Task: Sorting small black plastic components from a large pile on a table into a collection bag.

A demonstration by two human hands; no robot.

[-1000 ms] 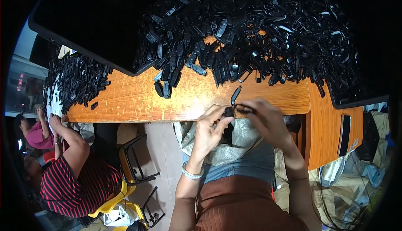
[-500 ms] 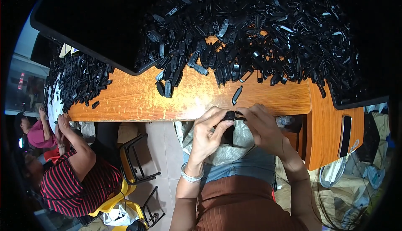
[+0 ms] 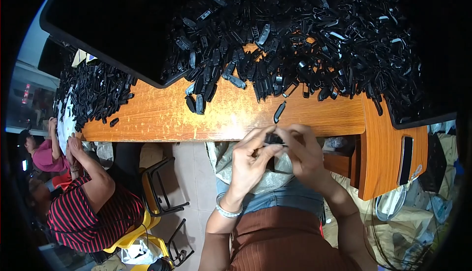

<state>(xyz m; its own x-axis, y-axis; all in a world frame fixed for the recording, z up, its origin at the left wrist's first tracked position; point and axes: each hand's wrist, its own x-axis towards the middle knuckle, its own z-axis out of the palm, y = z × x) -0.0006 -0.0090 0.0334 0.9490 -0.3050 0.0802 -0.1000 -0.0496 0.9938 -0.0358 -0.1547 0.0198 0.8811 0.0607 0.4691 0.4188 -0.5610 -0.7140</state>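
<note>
My left hand (image 3: 250, 160) pinches a small black plastic part (image 3: 273, 138) at the table's near edge, over my lap. From the other side my right hand (image 3: 304, 152) closes on the same part, its fingers slightly smeared by motion. The fingers cover much of the part, so its full shape is hidden. Just beyond my fingertips a single slim dark piece with a pale edge (image 3: 280, 112) lies on the wooden table (image 3: 167, 118). A whitish woven sack (image 3: 260, 185) hangs open below my hands.
A wide heap of black plastic parts (image 3: 290, 55) covers the far side of the table, between dark panels (image 3: 113, 40). At left, a co-worker in a striped top (image 3: 93, 212) sits near another heap (image 3: 98, 94). A wooden drawer unit (image 3: 388, 168) stands at right.
Both hands stay together at the table edge. The left fingers have turned and drawn closer to the right ones, and the black part is now more covered.
</note>
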